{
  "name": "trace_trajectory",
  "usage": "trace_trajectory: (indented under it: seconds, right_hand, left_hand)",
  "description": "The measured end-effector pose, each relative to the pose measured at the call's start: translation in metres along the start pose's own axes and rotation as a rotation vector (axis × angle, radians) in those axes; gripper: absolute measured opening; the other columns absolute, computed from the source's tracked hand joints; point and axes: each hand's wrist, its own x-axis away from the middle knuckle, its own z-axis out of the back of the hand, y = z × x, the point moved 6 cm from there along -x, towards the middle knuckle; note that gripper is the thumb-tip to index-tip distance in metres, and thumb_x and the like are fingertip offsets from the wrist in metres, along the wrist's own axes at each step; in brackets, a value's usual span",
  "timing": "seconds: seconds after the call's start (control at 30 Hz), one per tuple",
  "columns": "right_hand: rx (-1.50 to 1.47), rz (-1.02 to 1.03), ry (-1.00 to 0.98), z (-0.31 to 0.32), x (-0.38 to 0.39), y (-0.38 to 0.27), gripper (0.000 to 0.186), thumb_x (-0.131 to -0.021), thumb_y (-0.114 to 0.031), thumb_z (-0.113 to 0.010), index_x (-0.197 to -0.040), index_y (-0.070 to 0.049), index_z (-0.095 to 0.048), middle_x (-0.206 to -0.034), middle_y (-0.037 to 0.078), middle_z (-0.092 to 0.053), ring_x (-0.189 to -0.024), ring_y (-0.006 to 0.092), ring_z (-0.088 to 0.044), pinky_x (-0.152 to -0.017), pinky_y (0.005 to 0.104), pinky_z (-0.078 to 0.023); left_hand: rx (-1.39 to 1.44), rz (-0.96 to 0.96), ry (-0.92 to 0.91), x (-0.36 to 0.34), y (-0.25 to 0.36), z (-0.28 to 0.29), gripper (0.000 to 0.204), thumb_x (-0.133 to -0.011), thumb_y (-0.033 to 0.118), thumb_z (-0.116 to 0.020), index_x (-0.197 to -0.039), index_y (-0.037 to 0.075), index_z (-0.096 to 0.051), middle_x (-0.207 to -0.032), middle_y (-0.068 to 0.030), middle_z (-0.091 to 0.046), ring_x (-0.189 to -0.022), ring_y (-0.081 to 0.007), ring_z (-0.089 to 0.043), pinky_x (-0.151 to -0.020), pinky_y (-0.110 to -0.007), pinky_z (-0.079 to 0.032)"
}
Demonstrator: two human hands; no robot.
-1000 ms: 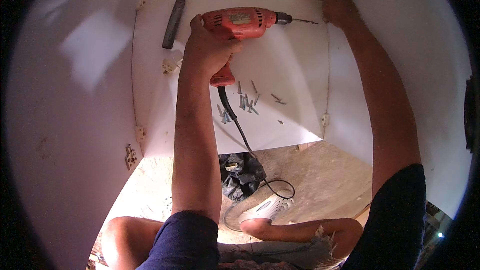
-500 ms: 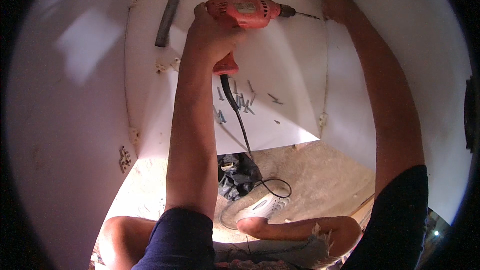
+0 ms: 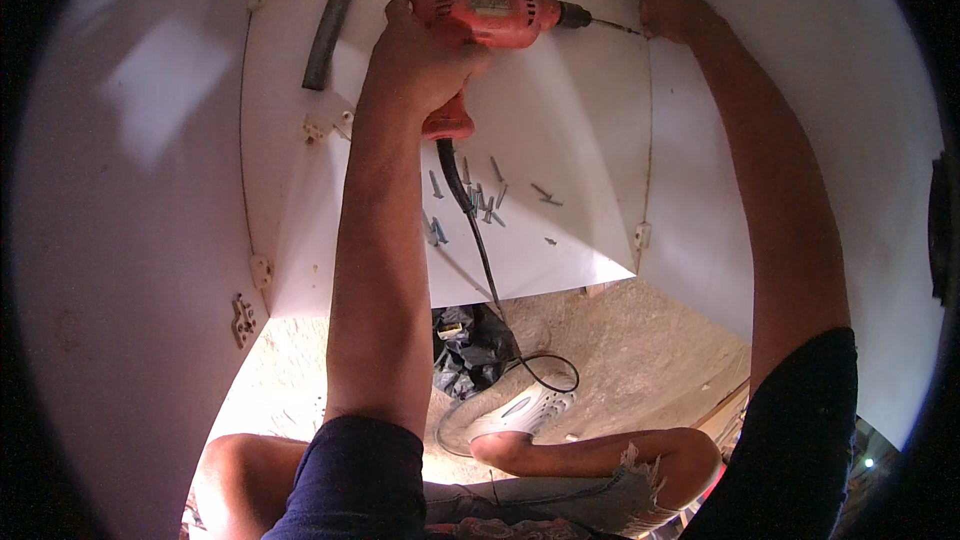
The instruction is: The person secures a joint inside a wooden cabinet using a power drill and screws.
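My left hand [image 3: 425, 60] is wrapped around the handle of a red corded power drill [image 3: 485, 15], held level above a white panel. The drill's long thin bit [image 3: 612, 27] points right, and its tip reaches the corner where the panel meets the right side wall. At that corner my right hand [image 3: 677, 12] is closed, fingers curled beside the tip. Whatever its fingers hold is hidden. Several loose screws [image 3: 480, 202] lie on the panel under the drill's black cord [image 3: 478, 230].
White side walls rise left [image 3: 130, 240] and right [image 3: 800, 50]. A dark-handled pointed tool [image 3: 328, 40] lies at the panel's left. Small plastic corner fittings [image 3: 642, 235] and a hinge plate [image 3: 243, 320] sit along the edges. A black plastic bag [image 3: 468, 355] lies on the floor near my legs.
The view has shifted slightly, so the panel and tools sit a little higher and further left. The drill stays at the right corner beside my right hand.
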Motion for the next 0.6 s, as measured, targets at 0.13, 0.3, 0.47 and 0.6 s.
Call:
trace_trajectory:
  seconds: [0.13,0.3,0.47,0.6]
  right_hand:
    - [-0.087,0.244,0.14,-0.001,0.007,-0.003,0.013,-0.071,-0.011,-0.085,-0.077,-0.002,-0.078,-0.081,0.018,-0.074,-0.076,0.0347,-0.071,-0.077,0.0458,-0.058]
    - [-0.008,0.199,0.06,0.008,0.003,-0.018,0.008,-0.074,-0.007,-0.082,-0.074,-0.002,-0.076,-0.08,0.019,-0.074,-0.075,0.0335,-0.071,-0.074,0.0435,-0.058]
    - [0.172,0.286,0.117,-0.003,0.003,-0.012,0.008,-0.071,-0.007,-0.081,-0.069,-0.003,-0.075,-0.079,0.02,-0.072,-0.073,0.0331,-0.07,-0.072,0.0445,-0.057]
    - [-0.032,0.095,0.159,0.004,-0.005,-0.007,0.008,-0.069,-0.008,-0.082,-0.069,-0.004,-0.075,-0.078,0.021,-0.071,-0.071,0.0335,-0.069,-0.071,0.0458,-0.055]
  left_hand:
    - [-0.012,-0.045,0.06,0.0,0.007,-0.001,0.099,-0.062,0.017,-0.086,-0.141,-0.017,-0.037,-0.119,-0.0241,-0.069,-0.099,-0.0277,-0.073,-0.084,-0.035,-0.061]
    - [-0.071,-0.085,0.103,-0.008,0.006,-0.004,0.098,-0.063,0.016,-0.085,-0.141,-0.017,-0.037,-0.115,-0.0232,-0.07,-0.094,-0.0274,-0.074,-0.082,-0.035,-0.062]
    - [-0.08,-0.027,0.084,-0.007,0.014,-0.015,0.095,-0.064,0.012,-0.084,-0.142,-0.015,-0.036,-0.107,-0.0191,-0.073,-0.085,-0.0236,-0.075,-0.077,-0.036,-0.063]
    - [-0.058,-0.048,0.074,-0.017,0.005,-0.011,0.096,-0.064,0.011,-0.084,-0.143,-0.014,-0.035,-0.109,-0.0195,-0.073,-0.084,-0.0223,-0.075,-0.074,-0.036,-0.063]
